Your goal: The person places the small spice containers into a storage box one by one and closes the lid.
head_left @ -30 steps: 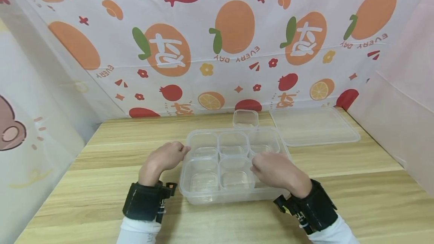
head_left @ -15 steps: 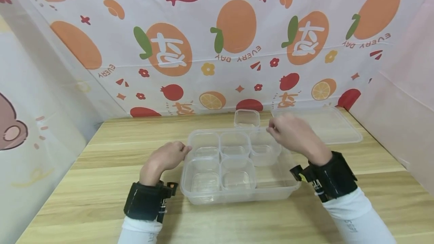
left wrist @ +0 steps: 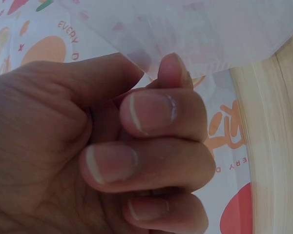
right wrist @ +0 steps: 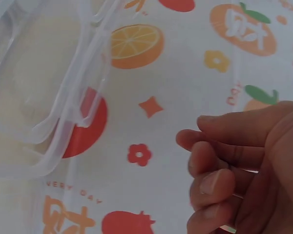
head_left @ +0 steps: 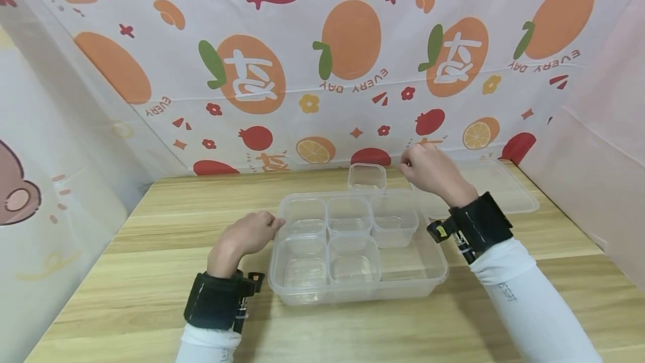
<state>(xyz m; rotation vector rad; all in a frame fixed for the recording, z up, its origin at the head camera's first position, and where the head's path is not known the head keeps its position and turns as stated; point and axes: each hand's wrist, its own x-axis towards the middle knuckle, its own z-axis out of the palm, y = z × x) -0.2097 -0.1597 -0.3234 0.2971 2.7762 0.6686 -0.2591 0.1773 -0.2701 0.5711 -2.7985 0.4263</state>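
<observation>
A large clear plastic box (head_left: pixel 355 294) stands on the table with several small clear containers (head_left: pixel 304 262) in two rows inside. At its front right corner the box's floor shows bare. My left hand (head_left: pixel 249 235) pinches the box's left rim between thumb and index finger; its other fingers are curled below in the left wrist view. Behind the box's back right, my right hand (head_left: pixel 437 171) is raised with loosely curled fingers (right wrist: pixel 212 187), and nothing is between them. One more small clear container (head_left: pixel 367 177) stands behind the box, left of my right hand.
A flat clear lid (head_left: pixel 496 186) lies at the back right of the wooden table (head_left: pixel 201 195), partly behind my right hand. A fruit-print cloth (head_left: pixel 302 128) hangs along the table's back edge, with pale cloths on both sides.
My right hand has left the box's front right area and moved back and up past its far right corner. My left hand has stayed at the left rim.
</observation>
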